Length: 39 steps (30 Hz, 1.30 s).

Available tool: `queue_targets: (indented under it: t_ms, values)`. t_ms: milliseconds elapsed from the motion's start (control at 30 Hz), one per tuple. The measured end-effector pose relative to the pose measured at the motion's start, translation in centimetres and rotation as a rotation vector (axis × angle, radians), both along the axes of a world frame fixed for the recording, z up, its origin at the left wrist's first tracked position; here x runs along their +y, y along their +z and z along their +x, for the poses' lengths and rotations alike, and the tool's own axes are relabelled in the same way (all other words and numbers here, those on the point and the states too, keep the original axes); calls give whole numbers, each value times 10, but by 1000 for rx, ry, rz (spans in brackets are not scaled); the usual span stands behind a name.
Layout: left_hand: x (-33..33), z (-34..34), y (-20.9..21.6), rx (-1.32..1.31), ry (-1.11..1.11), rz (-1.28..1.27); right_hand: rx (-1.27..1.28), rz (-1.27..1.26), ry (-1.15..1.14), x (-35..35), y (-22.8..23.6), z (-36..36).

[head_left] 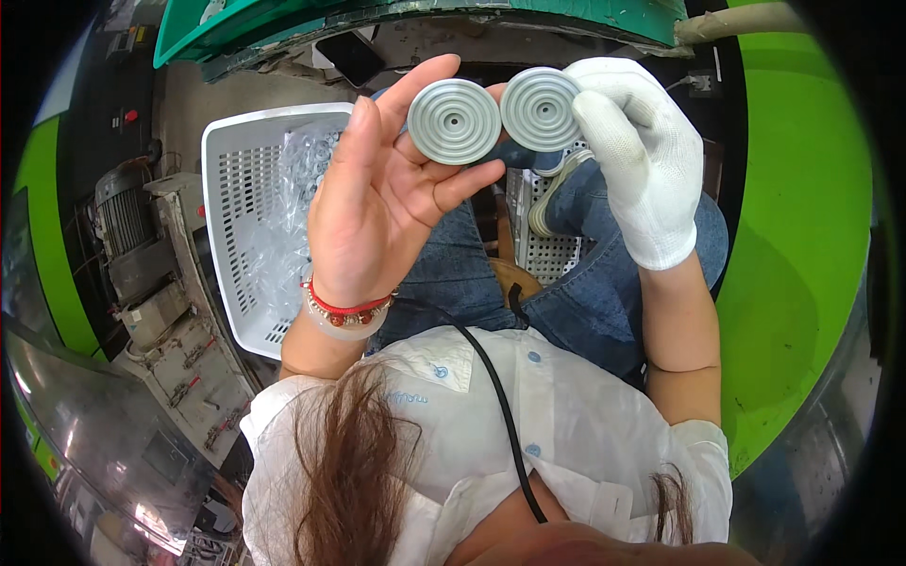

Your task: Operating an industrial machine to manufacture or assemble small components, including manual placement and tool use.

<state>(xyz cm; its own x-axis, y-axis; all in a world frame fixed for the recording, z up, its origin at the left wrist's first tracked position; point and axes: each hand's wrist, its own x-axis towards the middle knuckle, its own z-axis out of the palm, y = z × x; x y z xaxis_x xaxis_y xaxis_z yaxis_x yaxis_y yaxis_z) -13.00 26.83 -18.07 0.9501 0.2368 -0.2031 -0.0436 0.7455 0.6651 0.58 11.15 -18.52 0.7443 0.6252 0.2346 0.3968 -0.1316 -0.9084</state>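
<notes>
Two round grey discs with concentric ridges and a small centre hole are held up side by side in front of me, their ridged faces toward me. The left grey disc (454, 142) rests in the fingers of my bare left hand (373, 198), which wears a red bracelet and a pale bangle at the wrist. My right hand (646, 160), in a white knit glove, pinches the right grey disc (544, 135) at its right edge. The two discs' rims nearly meet; whether they touch I cannot tell.
A white plastic basket (226, 226) stands at my left with clear plastic bags (283, 236) and small grey parts inside. Ahead is a green tray (189, 38) over a ledge, with a dark phone (350, 58) below it. A bright green panel (802, 189) rises on the right.
</notes>
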Motion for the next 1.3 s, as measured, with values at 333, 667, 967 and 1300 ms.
queue_targets:
  t_ms: [333, 667, 967, 1300]
  values:
    - [-15, 8, 0, 112, 115, 240, 79, 10, 39, -1, 7, -8]
    - [-19, 31, 11, 15, -55, -18, 358, 119, 156, -17, 27, -11]
    - [-13, 24, 18, 40, -124, -67, 343, 178, 229, -16, 26, -22]
    - [-13, 24, 18, -43, -111, -29, 113, 128, 265, -19, 31, -17]
